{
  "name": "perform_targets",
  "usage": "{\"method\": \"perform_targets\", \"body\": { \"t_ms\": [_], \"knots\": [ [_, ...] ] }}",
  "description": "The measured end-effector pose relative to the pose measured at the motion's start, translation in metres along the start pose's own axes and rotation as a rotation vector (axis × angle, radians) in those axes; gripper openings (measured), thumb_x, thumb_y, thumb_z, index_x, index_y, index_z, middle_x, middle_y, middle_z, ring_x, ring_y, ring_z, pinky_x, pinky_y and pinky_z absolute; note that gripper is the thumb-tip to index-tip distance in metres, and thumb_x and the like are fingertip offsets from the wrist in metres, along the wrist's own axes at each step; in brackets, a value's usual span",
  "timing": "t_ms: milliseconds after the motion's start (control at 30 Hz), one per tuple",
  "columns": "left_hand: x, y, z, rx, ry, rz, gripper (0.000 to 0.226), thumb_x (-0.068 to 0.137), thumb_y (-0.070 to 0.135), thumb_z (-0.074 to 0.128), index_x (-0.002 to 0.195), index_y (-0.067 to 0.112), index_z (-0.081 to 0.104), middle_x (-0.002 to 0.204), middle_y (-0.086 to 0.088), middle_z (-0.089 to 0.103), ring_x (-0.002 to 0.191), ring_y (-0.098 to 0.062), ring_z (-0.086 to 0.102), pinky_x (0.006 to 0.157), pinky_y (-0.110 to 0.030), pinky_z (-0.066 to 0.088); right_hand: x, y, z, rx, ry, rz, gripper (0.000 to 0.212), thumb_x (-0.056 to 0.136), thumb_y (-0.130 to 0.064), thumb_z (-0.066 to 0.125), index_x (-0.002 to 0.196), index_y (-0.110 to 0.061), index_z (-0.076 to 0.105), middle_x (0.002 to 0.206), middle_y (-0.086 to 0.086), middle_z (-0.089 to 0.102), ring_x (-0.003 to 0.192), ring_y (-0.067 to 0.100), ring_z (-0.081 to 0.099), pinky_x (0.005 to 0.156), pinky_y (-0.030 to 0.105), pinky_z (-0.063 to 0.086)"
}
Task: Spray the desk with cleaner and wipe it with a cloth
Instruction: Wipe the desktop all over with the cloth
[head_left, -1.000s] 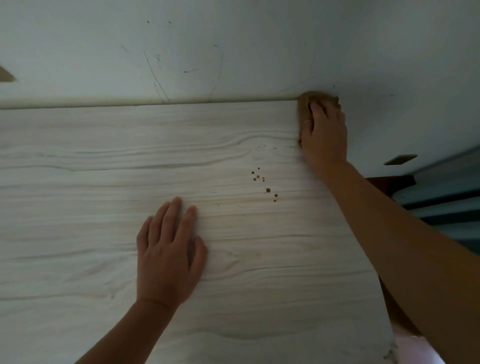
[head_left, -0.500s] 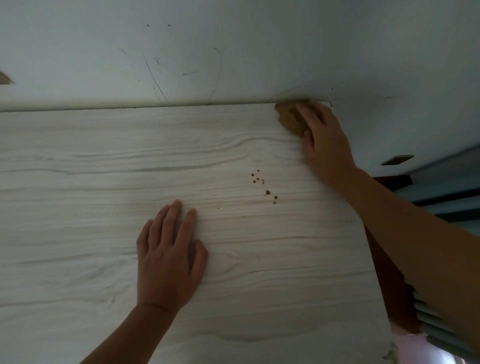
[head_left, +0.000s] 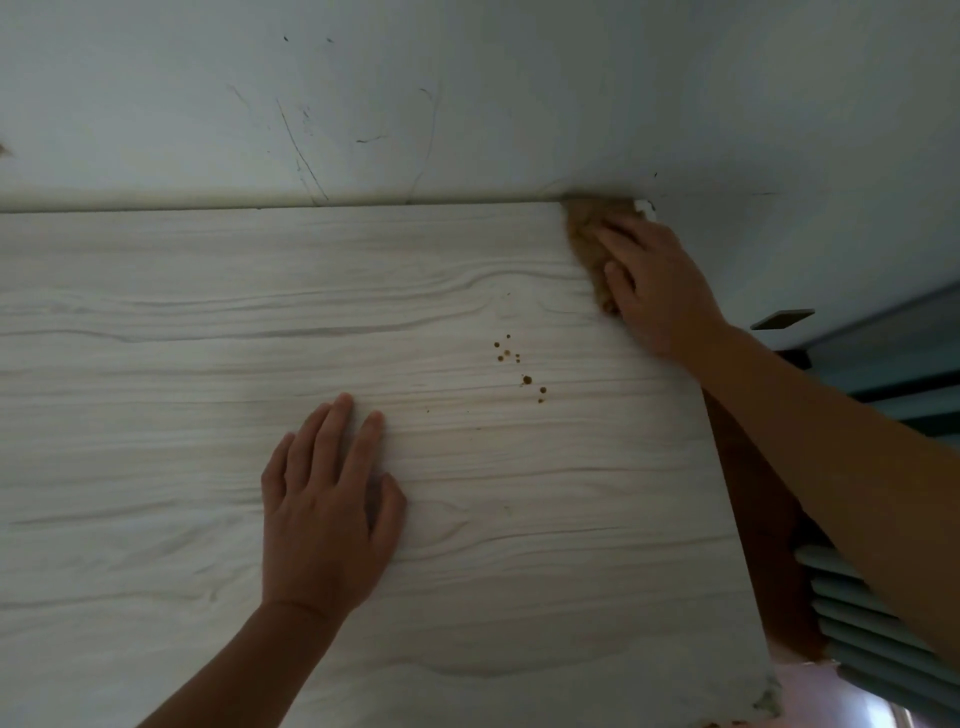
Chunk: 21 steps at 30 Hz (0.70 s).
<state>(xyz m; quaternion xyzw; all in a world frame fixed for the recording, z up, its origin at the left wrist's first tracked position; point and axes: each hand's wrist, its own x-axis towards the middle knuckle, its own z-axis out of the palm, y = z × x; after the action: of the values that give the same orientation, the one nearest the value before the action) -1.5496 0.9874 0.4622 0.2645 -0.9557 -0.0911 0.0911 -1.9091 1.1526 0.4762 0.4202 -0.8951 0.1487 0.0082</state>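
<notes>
Pale woodgrain desk (head_left: 156, 467); R hand (head_left: 665, 296) presses fuzzy, prob. terry, tan cloth (head_left: 584, 234).

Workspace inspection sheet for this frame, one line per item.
Surface: pale wood-grain desk top, small brown spots unwiped right of centre.
Job's things: tan cloth at the far right corner, against the wall; spray bottle not seen.
Clutter: nothing seen.
Grippers: left hand flat on the desk; right hand presses the cloth.
Cables: nothing seen.
Surroundings: scuffed white wall; blue-grey slatted panel right of the desk.
</notes>
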Motion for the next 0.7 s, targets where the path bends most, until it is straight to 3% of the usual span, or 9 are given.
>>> {"method": "perform_targets", "body": {
  "t_ms": [133, 200, 400, 533, 600, 700],
  "knots": [
    [0.000, 0.000, -0.001, -0.001, -0.002, -0.002, 0.058, 0.092, 0.035, 0.043, 0.143, 0.012, 0.058, 0.156, -0.014, 0.047, 0.145, -0.035, 0.042, 0.119, -0.054, 0.029, 0.022, -0.017, 0.019, 0.032, 0.116, 0.280, 0.051, 0.095, -0.019, 0.038, 0.145, -0.014, 0.048, 0.149, 0.012, 0.044, 0.134, 0.035, 0.040, 0.113, 0.046, 0.036],
    [0.000, 0.000, -0.001, 0.003, -0.007, -0.003, 0.058, 0.092, 0.036, 0.044, 0.143, 0.012, 0.058, 0.156, -0.015, 0.046, 0.145, -0.035, 0.041, 0.119, -0.054, 0.029, 0.018, -0.037, 0.025, 0.060, 0.145, 0.307, 0.052, 0.092, -0.016, 0.039, 0.143, -0.013, 0.050, 0.147, 0.014, 0.046, 0.133, 0.036, 0.040, 0.112, 0.047, 0.036],
    [0.000, 0.000, -0.001, -0.003, -0.016, -0.005, 0.058, 0.093, 0.036, 0.043, 0.144, 0.013, 0.056, 0.157, -0.015, 0.045, 0.146, -0.035, 0.040, 0.120, -0.053, 0.028, -0.072, -0.090, 0.022, 0.131, -0.059, -0.102, 0.050, 0.096, -0.017, 0.039, 0.144, -0.013, 0.050, 0.150, 0.010, 0.043, 0.138, 0.031, 0.038, 0.118, 0.042, 0.030],
    [-0.001, 0.000, -0.001, -0.003, -0.019, -0.008, 0.058, 0.093, 0.037, 0.043, 0.145, 0.013, 0.055, 0.157, -0.015, 0.045, 0.146, -0.035, 0.039, 0.120, -0.053, 0.028, -0.100, -0.068, 0.004, 0.023, -0.183, -0.302, 0.050, 0.098, -0.018, 0.039, 0.148, -0.015, 0.046, 0.156, 0.006, 0.038, 0.144, 0.026, 0.035, 0.121, 0.037, 0.027],
    [0.000, 0.000, -0.001, -0.003, -0.019, -0.010, 0.059, 0.093, 0.037, 0.043, 0.145, 0.013, 0.055, 0.157, -0.015, 0.045, 0.147, -0.034, 0.039, 0.120, -0.052, 0.027, -0.082, -0.050, 0.003, 0.032, -0.117, -0.209, 0.049, 0.096, -0.015, 0.041, 0.144, -0.011, 0.050, 0.153, 0.011, 0.042, 0.136, 0.031, 0.041, 0.116, 0.042, 0.034],
    [0.000, 0.000, -0.001, 0.005, -0.024, -0.016, 0.058, 0.093, 0.036, 0.044, 0.146, 0.014, 0.055, 0.158, -0.014, 0.044, 0.147, -0.033, 0.038, 0.121, -0.052, 0.027, -0.034, -0.042, 0.011, 0.072, -0.008, 0.086, 0.050, 0.094, -0.010, 0.042, 0.143, -0.009, 0.049, 0.151, 0.015, 0.042, 0.132, 0.037, 0.041, 0.112, 0.048, 0.036]
  ]
}}
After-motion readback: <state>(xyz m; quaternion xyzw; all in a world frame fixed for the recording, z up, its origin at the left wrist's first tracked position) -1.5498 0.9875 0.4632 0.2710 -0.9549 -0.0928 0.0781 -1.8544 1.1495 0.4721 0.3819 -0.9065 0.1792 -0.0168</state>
